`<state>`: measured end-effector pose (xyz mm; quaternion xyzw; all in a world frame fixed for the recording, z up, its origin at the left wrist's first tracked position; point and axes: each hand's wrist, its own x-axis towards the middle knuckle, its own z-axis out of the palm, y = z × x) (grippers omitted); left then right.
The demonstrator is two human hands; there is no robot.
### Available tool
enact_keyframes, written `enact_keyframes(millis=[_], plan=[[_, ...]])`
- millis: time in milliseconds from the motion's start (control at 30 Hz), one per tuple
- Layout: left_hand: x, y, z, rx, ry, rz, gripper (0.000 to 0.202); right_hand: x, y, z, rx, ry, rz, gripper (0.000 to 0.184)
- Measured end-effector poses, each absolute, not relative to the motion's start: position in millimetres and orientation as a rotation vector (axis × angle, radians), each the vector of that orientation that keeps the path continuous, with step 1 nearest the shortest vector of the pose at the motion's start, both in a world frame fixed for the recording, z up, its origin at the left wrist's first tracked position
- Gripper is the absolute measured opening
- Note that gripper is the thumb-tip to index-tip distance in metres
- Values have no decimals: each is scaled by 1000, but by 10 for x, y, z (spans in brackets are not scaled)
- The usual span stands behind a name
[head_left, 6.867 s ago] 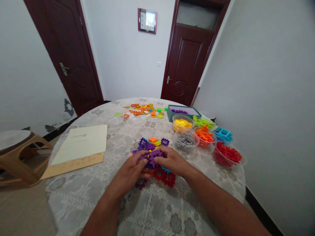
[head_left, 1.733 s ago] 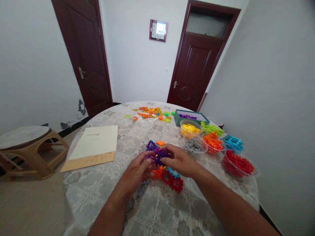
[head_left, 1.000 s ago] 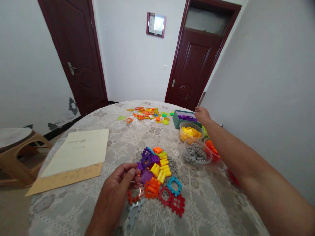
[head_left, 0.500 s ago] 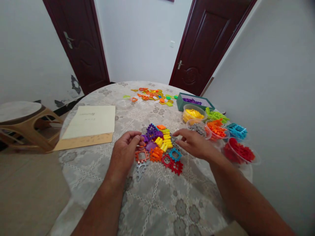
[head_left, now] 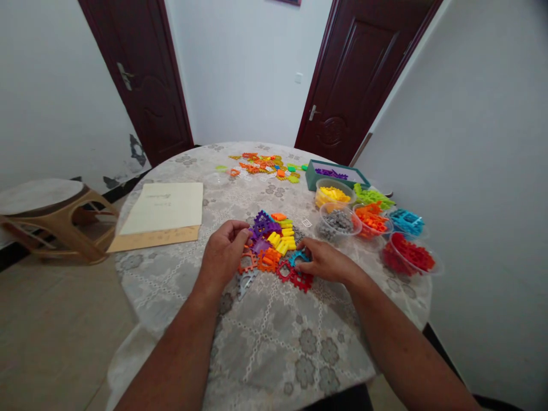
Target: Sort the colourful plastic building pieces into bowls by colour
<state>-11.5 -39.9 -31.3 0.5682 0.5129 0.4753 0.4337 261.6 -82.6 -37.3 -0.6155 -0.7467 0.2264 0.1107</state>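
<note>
A small pile of plastic building pieces lies in front of me, with purple pieces (head_left: 262,224) at its back left and yellow tube pieces (head_left: 281,245) in the middle. My left hand (head_left: 226,248) is at the pile's left edge, thumb and fingers together; what they pinch, if anything, is hidden. On the right side, my right hand (head_left: 322,260) has its thumb and forefinger closed on a blue square piece (head_left: 295,257). Red square pieces (head_left: 302,281) lie just below it. Nearer me are orange square pieces (head_left: 269,260) and a pale grey triangular piece (head_left: 247,282).
Clear tubs of yellow (head_left: 333,195), grey (head_left: 338,221), orange (head_left: 371,220), blue (head_left: 407,221) and red pieces (head_left: 409,255) stand at the right. Behind them is a green box (head_left: 314,180). Paper sheets (head_left: 165,208) lie left; a scattered heap (head_left: 261,164) lies at the back.
My right hand has come down and left from beside the yellow tubes onto the blue square piece. My left hand stays by the pile. The view has shifted slightly.
</note>
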Motion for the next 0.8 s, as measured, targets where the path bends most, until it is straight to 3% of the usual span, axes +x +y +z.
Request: enact_keyframes(millis=[233,467,600,800], plan=[[-97,-426,-355,1818,1360,1085,24,2823,-726,-519,-1631,-1967,900,15],[-87,-464,-498,2351,1222,848,39,2817,-697,-469,-1507,-1662,1052,30],[-65,-475,-582,2447,1183,614,47,2715,-681,-461,-1478,-1581,1087,29],[-77,-457,-512,2290,1091,624,34,2625,-661,-542,-1394,-1529,1074,25]])
